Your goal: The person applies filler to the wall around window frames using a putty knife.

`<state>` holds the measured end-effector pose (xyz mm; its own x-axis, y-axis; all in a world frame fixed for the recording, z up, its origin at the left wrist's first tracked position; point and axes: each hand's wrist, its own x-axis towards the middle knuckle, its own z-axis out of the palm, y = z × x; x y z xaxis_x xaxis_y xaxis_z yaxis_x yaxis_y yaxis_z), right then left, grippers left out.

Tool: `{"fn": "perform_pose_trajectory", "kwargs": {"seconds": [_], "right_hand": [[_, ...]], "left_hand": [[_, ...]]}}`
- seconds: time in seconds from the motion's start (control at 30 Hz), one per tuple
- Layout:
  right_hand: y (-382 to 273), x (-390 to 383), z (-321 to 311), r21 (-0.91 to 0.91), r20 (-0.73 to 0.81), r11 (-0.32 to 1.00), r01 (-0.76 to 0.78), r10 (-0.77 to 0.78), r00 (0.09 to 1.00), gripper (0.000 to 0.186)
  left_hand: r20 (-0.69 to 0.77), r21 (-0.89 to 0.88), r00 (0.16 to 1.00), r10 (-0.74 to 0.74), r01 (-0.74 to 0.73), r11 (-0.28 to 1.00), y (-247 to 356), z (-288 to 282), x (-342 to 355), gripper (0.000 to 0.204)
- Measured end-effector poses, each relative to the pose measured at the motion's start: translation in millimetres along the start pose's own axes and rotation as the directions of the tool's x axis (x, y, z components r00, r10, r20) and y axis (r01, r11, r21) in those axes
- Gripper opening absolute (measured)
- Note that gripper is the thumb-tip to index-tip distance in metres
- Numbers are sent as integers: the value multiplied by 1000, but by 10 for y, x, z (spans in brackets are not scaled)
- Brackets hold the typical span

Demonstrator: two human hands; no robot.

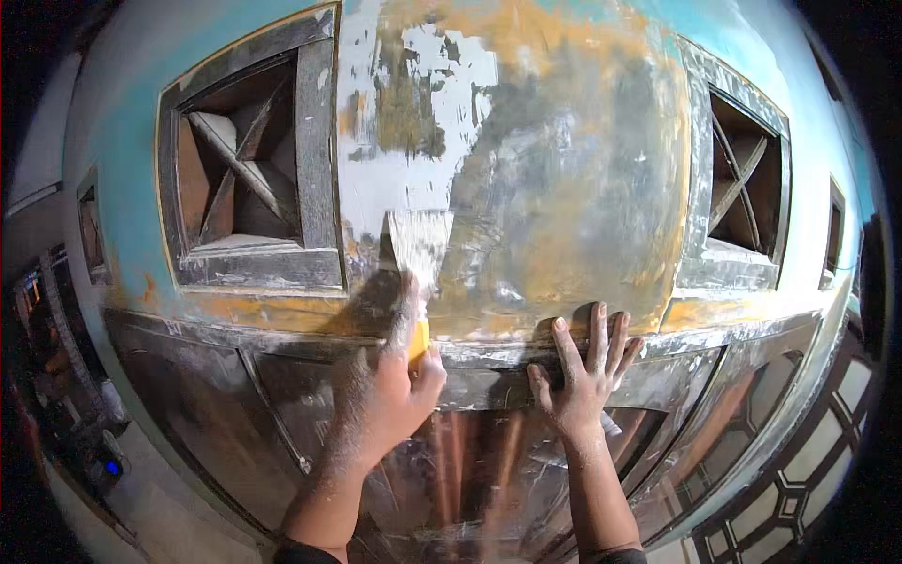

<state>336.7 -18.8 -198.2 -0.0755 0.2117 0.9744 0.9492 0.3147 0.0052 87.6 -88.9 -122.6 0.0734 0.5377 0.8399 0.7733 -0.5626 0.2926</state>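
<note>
My left hand [390, 390] is closed round the yellow handle of a putty knife [419, 252], with one finger stretched along its wide blade. White filler smears the blade, and its edge lies against the wall just below a patch of white filler [385, 183]. To the right, the wall [583, 188] shows worn grey and ochre paint. My right hand [584, 381] holds nothing. Its fingers are spread against the wooden ledge [479, 354] and the bottom of the wall. White dust covers both hands and forearms.
Wooden vent openings with crossed slats flank the wall section: a left vent frame [319, 141] and a right vent frame [695, 160]. Below the ledge are dark panels [282, 395] with reddish streaks. Patterned floor tiles [817, 446] show at lower right.
</note>
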Motion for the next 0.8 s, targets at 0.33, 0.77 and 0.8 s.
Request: {"fn": "perform_pose_trajectory", "kwargs": {"seconds": [0.33, 0.77, 0.8], "right_hand": [[70, 99, -88, -12, -23, 1000, -8, 8, 1000, 61], [380, 1056, -514, -57, -142, 998, -41, 33, 989, 62], [399, 1074, -523, -64, -147, 997, -31, 21, 989, 62]], "left_hand": [[-52, 92, 990, 134, -128, 987, -5, -159, 337, 78], [57, -11, 998, 16, -15, 1000, 245, -298, 649, 72], [-15, 181, 993, 113, -109, 978, 249, -376, 734, 69]]}}
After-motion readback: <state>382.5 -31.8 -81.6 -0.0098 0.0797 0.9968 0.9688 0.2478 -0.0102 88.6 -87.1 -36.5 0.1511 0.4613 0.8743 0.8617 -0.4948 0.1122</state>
